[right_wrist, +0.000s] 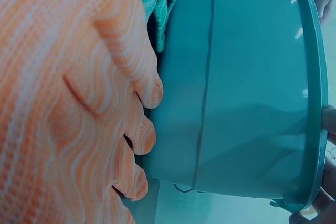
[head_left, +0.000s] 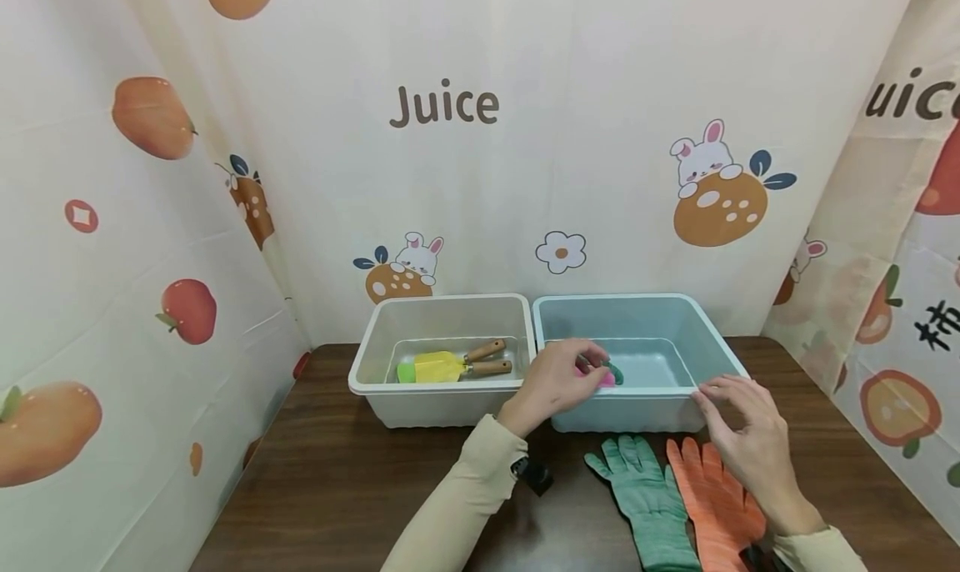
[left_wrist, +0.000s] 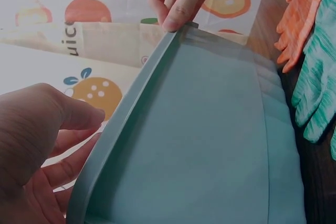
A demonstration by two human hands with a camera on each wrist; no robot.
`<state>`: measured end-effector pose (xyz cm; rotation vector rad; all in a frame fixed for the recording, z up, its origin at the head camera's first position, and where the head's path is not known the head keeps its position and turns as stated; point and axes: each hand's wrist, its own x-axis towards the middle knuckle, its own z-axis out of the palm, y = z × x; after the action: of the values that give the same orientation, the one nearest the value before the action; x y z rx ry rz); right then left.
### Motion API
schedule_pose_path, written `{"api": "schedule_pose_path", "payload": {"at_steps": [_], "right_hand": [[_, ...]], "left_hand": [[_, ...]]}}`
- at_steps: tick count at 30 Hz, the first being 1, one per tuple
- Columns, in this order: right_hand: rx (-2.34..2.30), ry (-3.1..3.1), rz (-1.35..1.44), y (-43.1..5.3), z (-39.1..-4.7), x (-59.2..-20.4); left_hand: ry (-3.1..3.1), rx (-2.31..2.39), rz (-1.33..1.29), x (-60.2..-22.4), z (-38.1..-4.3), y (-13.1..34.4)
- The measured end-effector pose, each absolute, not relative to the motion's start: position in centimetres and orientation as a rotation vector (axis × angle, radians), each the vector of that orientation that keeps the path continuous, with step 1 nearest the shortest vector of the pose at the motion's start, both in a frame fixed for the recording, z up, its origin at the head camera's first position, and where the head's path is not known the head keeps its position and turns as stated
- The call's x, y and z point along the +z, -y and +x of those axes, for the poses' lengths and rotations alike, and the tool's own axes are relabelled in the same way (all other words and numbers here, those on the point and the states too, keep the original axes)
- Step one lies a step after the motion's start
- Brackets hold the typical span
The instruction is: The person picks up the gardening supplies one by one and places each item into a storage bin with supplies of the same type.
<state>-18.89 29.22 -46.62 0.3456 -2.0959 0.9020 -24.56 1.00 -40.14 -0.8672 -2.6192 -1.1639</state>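
The light blue plastic bin (head_left: 630, 415) stands at the back right of the table. My right hand (head_left: 750, 430) pinches the rim at its front right corner, thumb outside and fingers over the edge. My left hand (head_left: 555, 380) reaches over the front left of the rim into the bin, fingers loosely bent. In the left wrist view, a gap shows between that hand's thumb (left_wrist: 86, 115) and fingers, and the rim hides part of them. Just by the left fingertips lie a small pink item (head_left: 608, 380) and a dark green item (head_left: 617, 373), partly covered by the hand.
A white bin (head_left: 442, 407) beside the blue one holds garden tools with yellow metal heads (head_left: 438, 367) and wooden handles (head_left: 491, 368), plus a bright green piece (head_left: 406, 373). A green glove (head_left: 648, 505) and an orange glove (head_left: 716, 505) lie in front. Printed curtains (head_left: 480, 188) surround the table.
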Motion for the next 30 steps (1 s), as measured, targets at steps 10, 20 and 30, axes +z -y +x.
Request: {"api": "schedule_pose_path", "payload": {"at_steps": [10,20,30], "right_hand": [[0.903,2.098,0.347,-29.1,-18.9,-46.6],[0.898,2.091,0.362,-29.3,-19.0,-46.5],[0.895,2.090,0.362,-29.3,-18.9,-46.6]], "left_hand": [[2.585,-1.185,-0.893,-40.3,-24.3,-0.8],[2.555,-1.232,-0.960,-39.6,-23.1,-0.8],[2.480,-1.310,-1.080,-39.4,-21.6,-0.7]]}}
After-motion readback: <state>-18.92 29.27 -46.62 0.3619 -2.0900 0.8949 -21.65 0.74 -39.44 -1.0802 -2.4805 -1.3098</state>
